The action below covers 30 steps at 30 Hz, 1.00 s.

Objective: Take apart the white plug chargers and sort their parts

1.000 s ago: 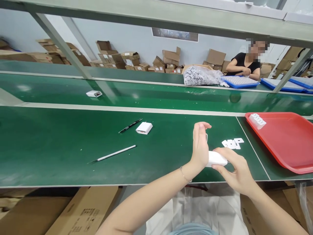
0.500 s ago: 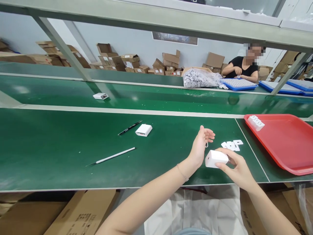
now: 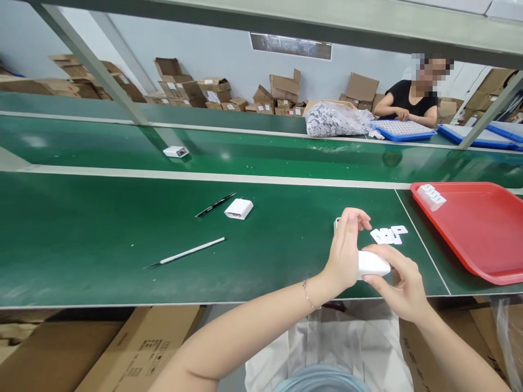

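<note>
My right hand grips a white plastic casing between thumb and fingers, above the front part of the green table. The palm of my left hand presses on the casing's left end and hides it. That hand's thumb and fingers point up, with nothing gripped in them. Behind it a small white part shows only in part. Just beyond my right hand lie several flat white plates with small holes. A similar open-ended white casing rests farther left.
A black pen-like tool and a thin white pointed tool lie left on the table. On the right is a red tray with white pieces in its corner. Another casing sits farther back. A co-worker sits across.
My left hand has moved right, and its palm now meets the end of the casing. The casing has shifted slightly right in my right hand. The view has tilted down a little.
</note>
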### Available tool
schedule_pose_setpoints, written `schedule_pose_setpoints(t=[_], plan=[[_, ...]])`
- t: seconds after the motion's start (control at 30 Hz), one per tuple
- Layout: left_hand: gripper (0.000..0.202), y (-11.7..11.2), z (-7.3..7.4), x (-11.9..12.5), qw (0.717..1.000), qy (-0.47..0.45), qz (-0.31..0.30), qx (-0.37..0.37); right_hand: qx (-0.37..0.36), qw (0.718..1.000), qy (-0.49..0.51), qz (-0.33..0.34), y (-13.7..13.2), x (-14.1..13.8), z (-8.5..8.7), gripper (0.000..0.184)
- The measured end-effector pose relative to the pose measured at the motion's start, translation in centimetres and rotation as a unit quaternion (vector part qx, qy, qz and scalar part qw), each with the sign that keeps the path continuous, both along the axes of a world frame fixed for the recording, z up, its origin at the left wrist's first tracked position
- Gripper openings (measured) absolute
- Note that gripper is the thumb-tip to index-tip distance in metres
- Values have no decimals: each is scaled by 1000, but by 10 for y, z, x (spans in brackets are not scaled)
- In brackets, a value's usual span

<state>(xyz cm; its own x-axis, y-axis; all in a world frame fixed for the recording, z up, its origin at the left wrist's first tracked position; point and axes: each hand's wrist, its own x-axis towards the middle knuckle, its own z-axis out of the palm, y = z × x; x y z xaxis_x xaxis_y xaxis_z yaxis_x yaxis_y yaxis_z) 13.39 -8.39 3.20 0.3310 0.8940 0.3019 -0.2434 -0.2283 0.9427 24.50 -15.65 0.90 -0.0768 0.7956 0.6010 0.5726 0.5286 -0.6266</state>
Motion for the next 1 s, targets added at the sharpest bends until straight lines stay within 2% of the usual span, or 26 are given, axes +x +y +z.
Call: schedule_pose_setpoints(t=[0.2,0.37,0.43,0.5,0.6,0.63,0.67,0.7,0.73,0.83,0.9,1.0], plan=[[36,7,2,5,1000,12,15,9,17,999,8,-39,3,2,5,25],[41,14,11,10,1000,0,12,11,-38,996,83,-20,8,1,6,25],[46,19,16,7,1000,-16,7,3,-51,991,116,-32,8,8,7,27],[49,27,17,-4,999,-38,0,-9,-37,990,114,-74,7,32,11,28],[42,45,12,-35,999,6,-1,38,8,980,1,-201,7,104,23,29],[37,52,7,-47,996,56,3,64,4,964,-74,-257,7,135,26,31],[32,58,2,-57,991,113,4,76,-12,935,-148,-323,8,166,28,34],[29,64,-4,-65,983,166,3,81,-59,899,-218,-375,9,195,29,33],[29,68,-10,-70,973,217,-6,76,-119,869,-279,-391,11,221,28,32],[47,69,-27,-70,935,339,-102,21,-180,855,-315,-371,24,267,15,22],[67,64,-34,-61,915,368,-166,-3,-196,858,-322,-349,37,274,4,20],[80,59,-38,-49,914,358,-189,-8,-198,863,-322,-335,52,271,-10,26]])
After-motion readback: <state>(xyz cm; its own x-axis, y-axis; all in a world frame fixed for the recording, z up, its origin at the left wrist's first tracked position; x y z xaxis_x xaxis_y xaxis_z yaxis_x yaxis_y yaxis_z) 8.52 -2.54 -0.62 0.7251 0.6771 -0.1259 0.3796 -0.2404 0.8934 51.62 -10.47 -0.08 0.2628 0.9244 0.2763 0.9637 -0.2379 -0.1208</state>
